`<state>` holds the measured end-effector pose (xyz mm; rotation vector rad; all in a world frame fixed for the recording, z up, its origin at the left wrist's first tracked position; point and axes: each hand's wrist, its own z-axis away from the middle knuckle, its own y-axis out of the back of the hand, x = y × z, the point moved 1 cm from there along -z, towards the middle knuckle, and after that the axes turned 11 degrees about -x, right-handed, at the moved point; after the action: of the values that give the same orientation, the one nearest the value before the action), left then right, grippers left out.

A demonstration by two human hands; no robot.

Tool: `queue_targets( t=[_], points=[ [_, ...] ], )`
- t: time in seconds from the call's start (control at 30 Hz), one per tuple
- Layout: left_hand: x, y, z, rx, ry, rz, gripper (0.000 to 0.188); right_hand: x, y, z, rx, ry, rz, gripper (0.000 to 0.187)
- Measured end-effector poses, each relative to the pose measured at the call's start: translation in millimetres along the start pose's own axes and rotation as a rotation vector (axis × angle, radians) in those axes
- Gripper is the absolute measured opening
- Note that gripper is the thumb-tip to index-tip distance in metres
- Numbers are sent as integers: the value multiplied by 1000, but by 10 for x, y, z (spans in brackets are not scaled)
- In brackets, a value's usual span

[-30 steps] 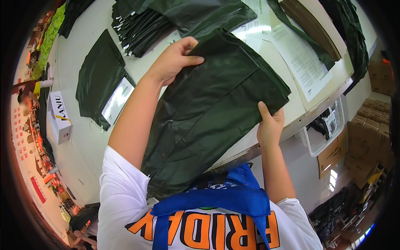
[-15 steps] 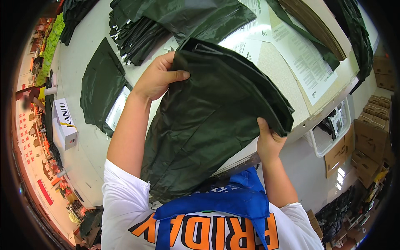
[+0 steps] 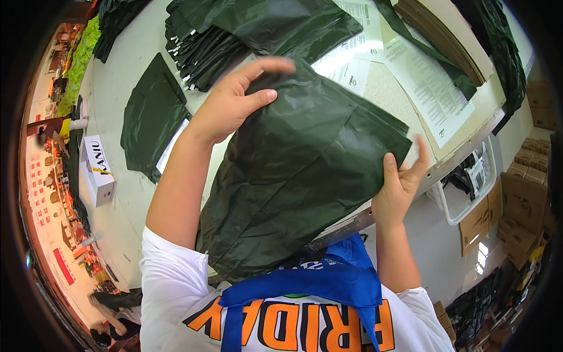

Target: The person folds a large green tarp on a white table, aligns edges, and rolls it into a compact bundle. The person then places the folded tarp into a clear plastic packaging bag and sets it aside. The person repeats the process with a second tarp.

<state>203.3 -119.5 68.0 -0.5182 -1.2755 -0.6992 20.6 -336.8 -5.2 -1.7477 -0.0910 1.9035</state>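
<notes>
A large folded piece of shiny dark green fabric spreads from the table's front edge toward my body, creased, with layered edges at its upper right. At its upper left corner is my left hand, thumb lying over the cloth and forefinger stretched out, blurred, along the top edge. My right hand pinches the right corner, thumb on the front face; one finger sticks out past the edge and others are partly hidden behind the cloth. Left of my left forearm, another dark green fabric piece lies flat on the table.
Beyond my hands lies a pile of dark green fabric with white tags. Printed sheets and a cardboard stack are at the right. A white box stands left; a white bin and cartons are below the table's right side.
The fabric's upper layers, spread apart before, now lie flatter together. My left forefinger has lifted and stretched out; my right hand has moved slightly up and right, one finger extended.
</notes>
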Motion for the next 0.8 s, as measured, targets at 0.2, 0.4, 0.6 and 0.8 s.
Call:
queue_targets(
  t=[0.2, 0.4, 0.6, 0.8],
  points=[
    [338, 130, 287, -282, 275, -301, 58, -393, 68, 54, -410, -396, 474, 55],
    [307, 196, 303, -220, 61, -894, 19, -435, 71, 1, -500, 30, 942, 16],
    [-1011, 458, -423, 19, 352, -418, 27, 260, 115, -410, -193, -342, 771, 21],
    [-1250, 450, -382, 256, 277, -519, 39, 183, -223, -618, -239, 437, 1473, 26]
  ],
)
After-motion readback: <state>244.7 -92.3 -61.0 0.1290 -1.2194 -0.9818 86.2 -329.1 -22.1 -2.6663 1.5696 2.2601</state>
